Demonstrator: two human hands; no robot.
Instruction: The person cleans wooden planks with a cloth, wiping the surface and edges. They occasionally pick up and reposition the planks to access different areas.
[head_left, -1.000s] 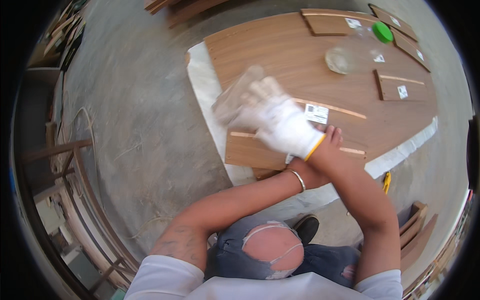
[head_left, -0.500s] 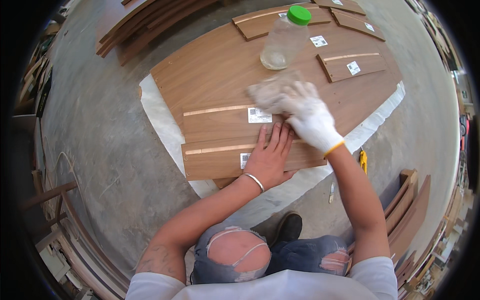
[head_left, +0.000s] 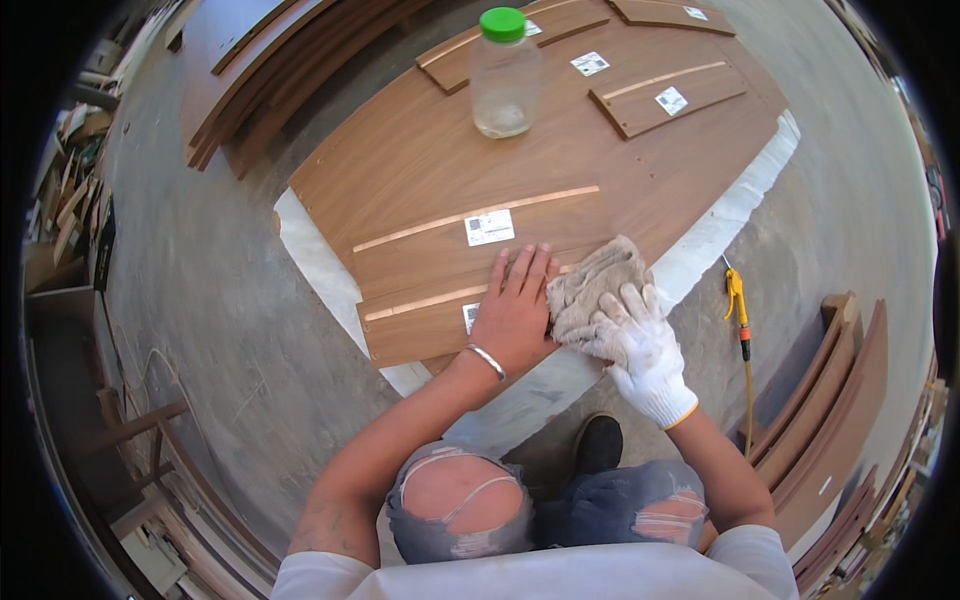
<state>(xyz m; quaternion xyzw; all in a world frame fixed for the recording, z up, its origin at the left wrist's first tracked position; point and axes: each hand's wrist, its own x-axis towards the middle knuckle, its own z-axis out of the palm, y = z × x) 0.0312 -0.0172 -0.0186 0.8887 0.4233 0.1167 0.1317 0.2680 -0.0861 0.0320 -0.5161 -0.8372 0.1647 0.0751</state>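
Observation:
My bare left hand [head_left: 514, 312], a metal bangle at its wrist, lies flat with fingers stretched on the nearest wooden drawer front [head_left: 415, 333]. Close beside it, my right hand [head_left: 640, 352] in a white knit glove presses a dirty beige rag [head_left: 592, 288] onto that board's right end. The rag covers the end and part of the edge. Just beyond lies a second wooden board [head_left: 400, 262] with a pale groove and a white label [head_left: 489, 227]. Both boards rest on a large brown panel [head_left: 400, 165].
A clear jar [head_left: 505, 85] with a green lid stands on the panel, with smaller labelled boards [head_left: 645, 105] around it. White sheeting [head_left: 725, 225] shows under the panel. A yellow air blow gun [head_left: 737, 295] and hose lie at right. Stacked boards stand far left [head_left: 290, 75] and near right [head_left: 825, 400].
My right hand has brought the rag nearer and to the right, from beyond the boards onto the nearest one's right end. My left hand stays flat on the boards. The view has shifted.

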